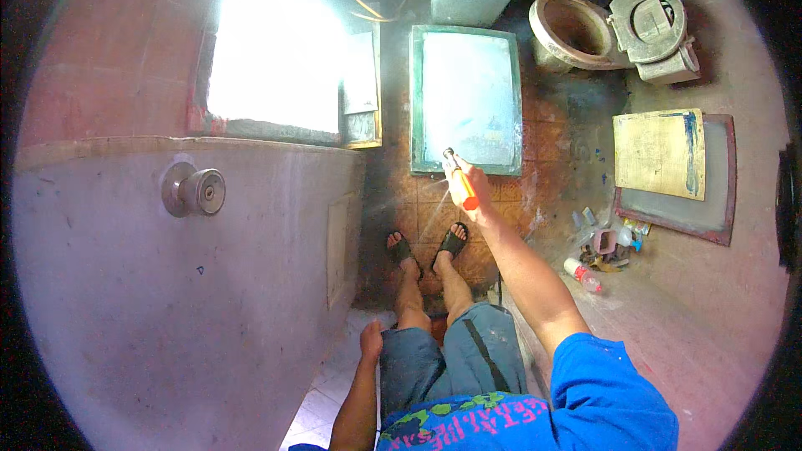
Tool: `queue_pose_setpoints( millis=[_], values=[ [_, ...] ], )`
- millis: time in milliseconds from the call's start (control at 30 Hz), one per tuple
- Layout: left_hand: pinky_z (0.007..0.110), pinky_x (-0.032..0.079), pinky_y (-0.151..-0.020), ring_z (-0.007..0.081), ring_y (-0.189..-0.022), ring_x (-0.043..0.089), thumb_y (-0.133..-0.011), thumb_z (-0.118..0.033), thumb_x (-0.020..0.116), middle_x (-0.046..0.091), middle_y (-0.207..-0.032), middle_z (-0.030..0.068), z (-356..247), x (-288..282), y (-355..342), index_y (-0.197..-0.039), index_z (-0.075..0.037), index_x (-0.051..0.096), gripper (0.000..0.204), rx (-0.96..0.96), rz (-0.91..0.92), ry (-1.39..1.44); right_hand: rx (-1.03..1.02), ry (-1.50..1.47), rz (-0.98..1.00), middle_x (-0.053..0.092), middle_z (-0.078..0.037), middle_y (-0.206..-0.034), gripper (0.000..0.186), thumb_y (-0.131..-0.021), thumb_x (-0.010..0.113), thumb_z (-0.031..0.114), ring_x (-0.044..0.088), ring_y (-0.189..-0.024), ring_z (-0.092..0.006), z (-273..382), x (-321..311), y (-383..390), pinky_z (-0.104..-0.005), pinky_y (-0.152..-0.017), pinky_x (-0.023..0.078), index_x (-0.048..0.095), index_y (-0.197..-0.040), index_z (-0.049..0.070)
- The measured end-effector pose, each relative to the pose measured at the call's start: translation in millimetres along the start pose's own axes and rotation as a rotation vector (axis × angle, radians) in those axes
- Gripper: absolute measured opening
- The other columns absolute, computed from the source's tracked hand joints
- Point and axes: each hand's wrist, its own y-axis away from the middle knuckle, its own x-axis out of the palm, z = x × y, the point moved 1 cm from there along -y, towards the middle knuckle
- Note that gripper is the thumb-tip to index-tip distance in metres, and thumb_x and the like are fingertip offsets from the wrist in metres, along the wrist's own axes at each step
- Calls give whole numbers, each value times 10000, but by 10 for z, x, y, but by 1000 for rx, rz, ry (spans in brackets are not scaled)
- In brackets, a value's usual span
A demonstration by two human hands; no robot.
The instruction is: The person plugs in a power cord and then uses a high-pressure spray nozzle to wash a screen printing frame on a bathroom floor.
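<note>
Directions are read from the centre of the view. At nine o'clock, a round metal doorknob is fixed to a pale lavender flat door. At eleven o'clock, a glaring white rectangular opening is seen, flanked by a narrow wood-edged panel.

Toward half past six, the left hand is held low beside the grey-blue cloth shorts; its fingers look curled, but whether anything is gripped cannot be told. Dark open-toed sandals are worn on the tiled brown floor.

Toward half past two, close to the centre, an orange-handled metal-tipped spray tool is clasped by the right hand. Its tip is overlapped with the lower edge of a green-framed rectangular pale screen at one o'clock; contact cannot be told. Above that screen, a grey box-shaped basin is placed.

Toward half past one, a stained off-white toilet bowl is seen. Between three and four, a red-and-white plastic bottle is laid near small clutter. Near three, a cream rectangular board is set over a reddish-framed grey screen.
</note>
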Motion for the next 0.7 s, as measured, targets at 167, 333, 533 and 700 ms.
queue_pose_setpoints(
  millis=[167, 333, 533, 700],
  values=[
    [367, 466, -897, 283, -983, 655, -993, -371, 431, 702, -1034, 164, 148, 50, -94, -1060, 42, 658, 476, -14, 34, 178, 81, 198, 76, 652, -193, -703, 370, -929, 571, 360, 665, -659, -351, 116, 40, -3, -428, -578, 511, 659, -1124, 59],
    [371, 469, -900, 276, -976, 657, -997, -344, 438, 704, -1027, 154, 427, 135, -198, -1074, 38, 652, 444, -61, 18, 353, 14, 249, 9, 653, -182, -693, 360, -929, 570, 357, 663, -657, -348, 37, 126, 17, -416, -580, 514, 660, -1123, 69],
    [386, 480, -872, 270, -959, 654, -997, -366, 419, 705, -1010, 140, 613, 139, -282, -1066, 30, 651, 464, 31, 19, 309, 74, 207, 68, 650, -151, -676, 290, -911, 605, 289, 641, -594, -301, -6, 223, 158, -379, -530, 481, 663, -1097, 74],
    [377, 494, -844, 271, -957, 652, -983, -409, 428, 697, -1022, 154, 602, 132, -278, -1071, 31, 647, 498, 86, 3, 237, 71, 130, 125, 652, -48, -679, 245, -915, 614, 268, 608, -560, -177, -453, 488, 374, -325, -511, 451, 669, -1070, 87]
  ],
)
